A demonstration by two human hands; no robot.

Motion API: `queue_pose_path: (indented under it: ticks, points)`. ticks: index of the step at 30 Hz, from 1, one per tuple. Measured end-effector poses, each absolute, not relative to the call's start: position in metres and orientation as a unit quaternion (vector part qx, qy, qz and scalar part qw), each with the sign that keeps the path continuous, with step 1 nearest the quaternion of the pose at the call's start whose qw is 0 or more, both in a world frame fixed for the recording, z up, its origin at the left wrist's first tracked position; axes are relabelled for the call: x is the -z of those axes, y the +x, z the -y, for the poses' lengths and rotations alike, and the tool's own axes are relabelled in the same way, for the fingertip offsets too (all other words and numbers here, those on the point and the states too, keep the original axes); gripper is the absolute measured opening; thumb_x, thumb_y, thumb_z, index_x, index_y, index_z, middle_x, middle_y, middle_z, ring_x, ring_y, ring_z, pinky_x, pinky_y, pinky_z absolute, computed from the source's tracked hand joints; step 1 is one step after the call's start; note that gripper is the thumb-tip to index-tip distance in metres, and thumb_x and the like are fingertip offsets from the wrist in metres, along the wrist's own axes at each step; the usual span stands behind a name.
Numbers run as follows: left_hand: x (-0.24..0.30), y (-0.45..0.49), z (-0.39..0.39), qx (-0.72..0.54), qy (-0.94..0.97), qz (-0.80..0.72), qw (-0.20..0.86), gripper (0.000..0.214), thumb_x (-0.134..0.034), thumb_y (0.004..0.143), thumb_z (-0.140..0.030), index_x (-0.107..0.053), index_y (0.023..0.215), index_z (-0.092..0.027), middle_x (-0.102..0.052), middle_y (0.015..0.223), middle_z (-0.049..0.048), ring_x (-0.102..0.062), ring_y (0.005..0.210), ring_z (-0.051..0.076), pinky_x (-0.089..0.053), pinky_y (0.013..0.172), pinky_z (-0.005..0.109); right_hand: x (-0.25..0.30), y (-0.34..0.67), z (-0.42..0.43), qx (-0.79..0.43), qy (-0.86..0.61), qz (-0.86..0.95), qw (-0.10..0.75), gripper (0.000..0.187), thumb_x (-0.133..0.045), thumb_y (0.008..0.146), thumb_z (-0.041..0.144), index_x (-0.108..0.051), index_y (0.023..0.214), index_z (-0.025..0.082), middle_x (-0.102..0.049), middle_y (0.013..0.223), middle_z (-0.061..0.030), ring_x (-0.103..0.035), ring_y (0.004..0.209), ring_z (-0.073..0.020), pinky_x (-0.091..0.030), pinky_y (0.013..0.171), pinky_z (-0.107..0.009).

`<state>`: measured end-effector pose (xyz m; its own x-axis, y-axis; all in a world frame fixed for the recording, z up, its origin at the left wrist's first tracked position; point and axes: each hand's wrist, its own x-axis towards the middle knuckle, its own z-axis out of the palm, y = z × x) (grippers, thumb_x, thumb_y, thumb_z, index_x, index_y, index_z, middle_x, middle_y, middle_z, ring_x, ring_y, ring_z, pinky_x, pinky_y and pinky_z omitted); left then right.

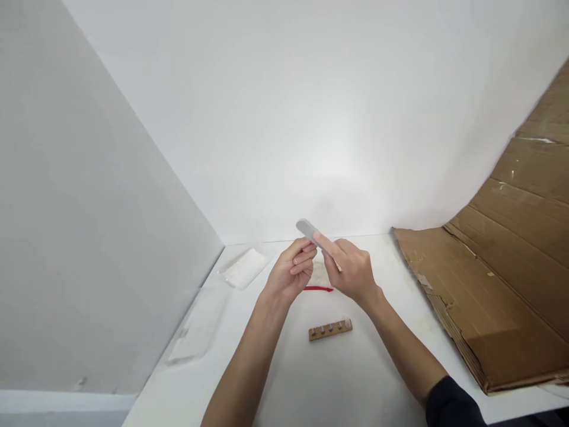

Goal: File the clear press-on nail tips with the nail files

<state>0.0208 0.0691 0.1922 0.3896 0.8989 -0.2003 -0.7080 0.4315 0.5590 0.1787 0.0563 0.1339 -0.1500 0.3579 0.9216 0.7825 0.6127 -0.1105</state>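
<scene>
Lower end of grey strip [306, 227] out of sight behind right hand [354, 270]

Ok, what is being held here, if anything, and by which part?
The right hand grips a grey round-ended strip by its lower portion, leaving the upper end free. Whether the left hand holds anything cannot be told.
</scene>
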Motion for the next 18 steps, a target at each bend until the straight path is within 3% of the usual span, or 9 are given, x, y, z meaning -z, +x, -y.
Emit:
queue_pose_path:
  ticks: [6, 18]
  points:
    - [-0.191, 0.02, -0.07, -0.497, 0.201, -0.23, 0.812, 0.043, -0.037, 0.11, -0.005, -0.056, 0.072, -0.01, -0.042, 0.065, -0.0064, -0.034, 0.035, -0.005, -0.025, 0.028, 0.003, -0.141, 0.176, -0.047, 0.07, -0.374, 0.722, 0.578, 0.045, -0.045, 0.111, 0.021, -0.056, 0.154, 0.024, -0.069, 0.086, -0.003, -0.06, 0.065, -0.016, -0.054, 0.062, -0.028]
    - [-0.191, 0.018, -0.067, -0.486, 0.213, -0.216, 0.819, 0.039, -0.041, 0.107, -0.004, -0.055, 0.072, -0.011, -0.041, 0.064, -0.0071, -0.032, 0.034, -0.005, -0.023, 0.027, 0.002, -0.147, 0.174, -0.036, 0.014, -0.408, 0.713, 0.57, 0.046, -0.039, 0.112, 0.024, -0.058, 0.154, 0.026, -0.067, 0.083, -0.0031, -0.06, 0.066, -0.0169, -0.055, 0.06, -0.028]
